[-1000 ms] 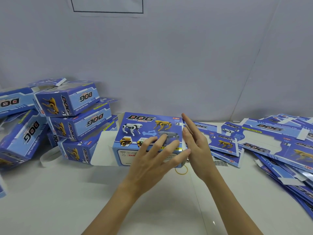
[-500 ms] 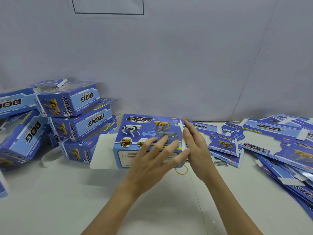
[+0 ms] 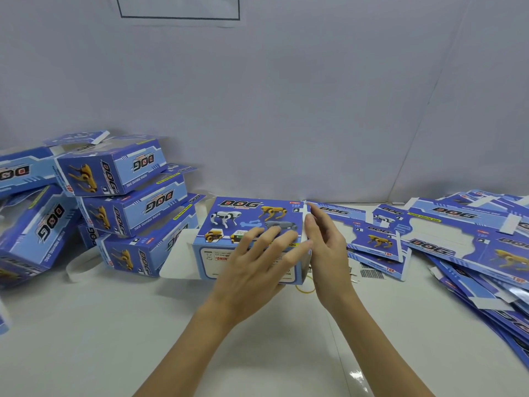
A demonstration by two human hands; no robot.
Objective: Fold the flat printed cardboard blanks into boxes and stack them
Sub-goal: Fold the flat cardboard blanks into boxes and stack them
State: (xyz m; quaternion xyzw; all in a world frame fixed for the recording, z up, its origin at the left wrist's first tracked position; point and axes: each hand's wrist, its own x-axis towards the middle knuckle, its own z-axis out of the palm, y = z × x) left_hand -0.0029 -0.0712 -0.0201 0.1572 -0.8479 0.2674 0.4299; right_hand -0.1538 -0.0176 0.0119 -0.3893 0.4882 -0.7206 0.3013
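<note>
My left hand (image 3: 252,270) lies flat with spread fingers on the blue DOG box (image 3: 246,224); my open right hand (image 3: 326,250) presses its right side.

This looks like a small packing or assembly workstation rather than a home. A plain white table (image 3: 114,339) stands against bare grey-white partition panels (image 3: 286,96) that meet in a corner, with only a black-outlined sheet (image 3: 177,7) fixed high on the wall. Identical blue printed toy-dog boxes (image 3: 120,196) are heaped at the left, and many flat blanks (image 3: 472,247) of the same print lie piled at the right.
</note>
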